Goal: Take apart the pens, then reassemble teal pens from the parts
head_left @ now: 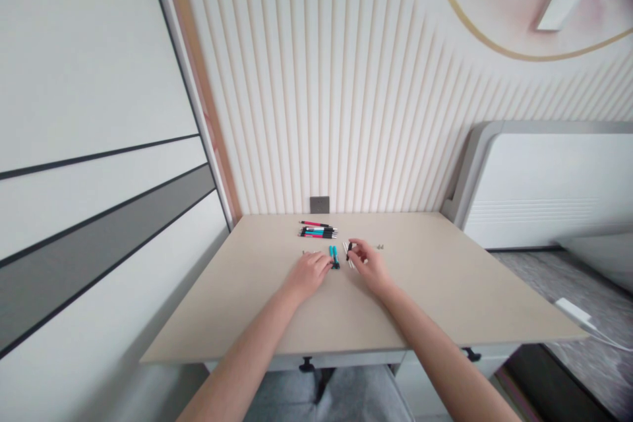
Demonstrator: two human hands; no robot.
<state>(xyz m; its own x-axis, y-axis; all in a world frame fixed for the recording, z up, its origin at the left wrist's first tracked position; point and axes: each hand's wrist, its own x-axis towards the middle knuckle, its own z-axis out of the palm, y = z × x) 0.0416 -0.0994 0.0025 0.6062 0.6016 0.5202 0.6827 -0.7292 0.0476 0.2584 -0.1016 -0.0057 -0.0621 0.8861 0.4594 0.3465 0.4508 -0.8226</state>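
Head camera shows two bare hands over a pale tabletop (435,283), working close together near its middle. The right hand (370,267) has a short black piece (349,248) pinched between thumb and fingers, its grip closed on it just above a few slim white sticks (348,257) that lie on the surface. The left hand (311,269) is bent low, fingertips beside two teal barrels (333,251) and some small black parts (335,265); whether that grip grasps anything I cannot tell, since the fingers hide it. Small metallic bits (380,247) lie just to the right of the right hand — too tiny to make out. Farther back, toward the wall, a bundle of pens (319,233) in black, red and teal lies sideways, with one red-and-black pen (314,224) just behind it. Beyond the tabletop's back edge, a dark square plate (319,205) sits on the ribbed wall (316,79) — well apart from both hands.
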